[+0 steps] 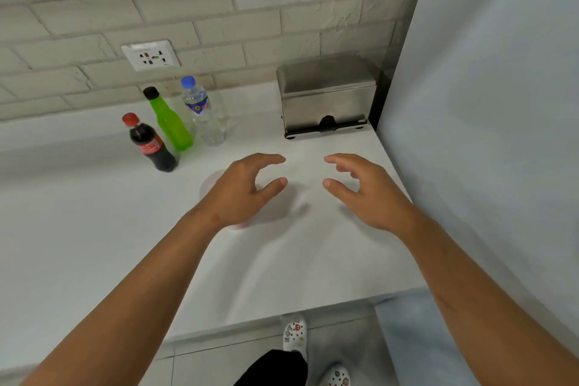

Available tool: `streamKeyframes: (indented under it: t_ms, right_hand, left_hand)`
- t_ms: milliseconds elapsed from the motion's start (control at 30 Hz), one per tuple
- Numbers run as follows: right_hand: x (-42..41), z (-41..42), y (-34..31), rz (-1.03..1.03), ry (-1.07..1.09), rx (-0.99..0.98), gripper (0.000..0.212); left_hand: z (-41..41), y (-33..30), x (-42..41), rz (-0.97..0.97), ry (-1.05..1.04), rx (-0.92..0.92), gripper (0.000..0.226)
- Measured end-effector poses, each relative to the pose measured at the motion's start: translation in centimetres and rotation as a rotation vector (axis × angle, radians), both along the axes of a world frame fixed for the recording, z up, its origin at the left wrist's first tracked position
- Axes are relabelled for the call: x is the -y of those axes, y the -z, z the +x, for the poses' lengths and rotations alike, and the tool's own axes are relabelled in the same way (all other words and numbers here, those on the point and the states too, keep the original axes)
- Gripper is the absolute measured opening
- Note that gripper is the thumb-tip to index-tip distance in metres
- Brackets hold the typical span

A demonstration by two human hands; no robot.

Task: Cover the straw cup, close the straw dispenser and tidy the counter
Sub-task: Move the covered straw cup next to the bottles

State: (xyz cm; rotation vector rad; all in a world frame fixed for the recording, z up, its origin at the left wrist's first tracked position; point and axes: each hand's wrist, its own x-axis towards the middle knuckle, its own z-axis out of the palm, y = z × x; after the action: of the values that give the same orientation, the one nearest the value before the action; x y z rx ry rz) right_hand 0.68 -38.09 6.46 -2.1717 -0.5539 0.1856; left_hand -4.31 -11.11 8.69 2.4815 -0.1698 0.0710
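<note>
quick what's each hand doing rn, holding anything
Left hand: open, fingers curled, holding nothing; it hovers over a faint clear cup.
Right hand: open, holding nothing.

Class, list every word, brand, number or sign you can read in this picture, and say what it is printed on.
No text can be read.
Red label on the dark cola bottle with red cap: white marks, too blurred.
Purple label on the clear water bottle with blue cap: blurred.
White wall socket plate: marks too small.
White charm-studded clog: unreadable.

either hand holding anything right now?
No: left hand and right hand both hover open above the counter, fingers spread and empty.
</note>
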Motion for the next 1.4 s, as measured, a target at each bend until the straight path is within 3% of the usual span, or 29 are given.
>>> streamKeyframes:
  t_ms: [333, 533, 633, 833, 1133, 1400]
  right_hand:
    - [-5.1, -4.9, 1.4, 0.049, -0.016, -0.046, 0.048]
    - [-10.6, -5.7, 2.9, 0.043, 0.011, -0.090, 0.051]
    - [-13.0, -5.5, 3.8, 0.024, 0.029, -0.097, 0.055]
    - [-16.4, -5.4, 5.0, -0.023, 0.071, -0.092, 0.061]
    - [-19.0, -6.2, 6.4, -0.074, 0.167, -0.048, 0.064]
    - [-19.4, -5.8, 7.3, -0.131, 0.155, -0.060, 0.078]
  left_hand:
    - [-4.2, 2.3, -6.7, -0.041, -0.060, 0.125, 0.036]
    - [-3.7, 4.8, -12.5, -0.019, -0.023, -0.050, 0.066]
    - [-3.3, 5.7, -14.3, -0.091, 0.085, -0.097, 0.062]
    - [-2.3, 7.6, -16.3, -0.212, 0.136, -0.197, 0.074]
    - [-1.4, 9.4, -16.8, -0.389, 0.174, -0.207, 0.081]
    - [-0.6, 9.7, -17.2, -0.430, 0.173, -0.197, 0.080]
